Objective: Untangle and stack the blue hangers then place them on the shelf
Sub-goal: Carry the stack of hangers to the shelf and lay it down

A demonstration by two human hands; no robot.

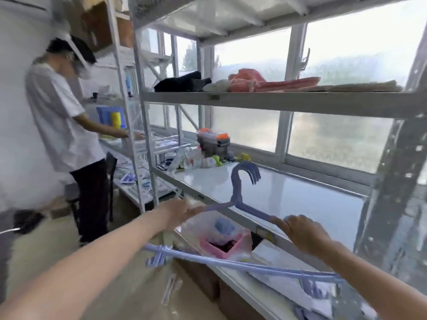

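Observation:
A stack of blue hangers [238, 195] is held flat between both hands, its hooks pointing away over the white middle shelf [300, 199]. My left hand [179, 213] grips the stack's left shoulder and my right hand [302, 232] grips the right shoulder. The long bottom bars [231, 262] of the hangers stretch below my forearms, with clip ends at both sides. The stack hovers at the shelf's front edge, partly over it.
A toolbox [213, 142], plastic bags and small toys crowd the shelf's far left. A pink basket [224, 244] sits on the shelf below. Folded clothes [249, 83] lie on the upper shelf. A person in a white shirt [60, 116] stands at the left shelving.

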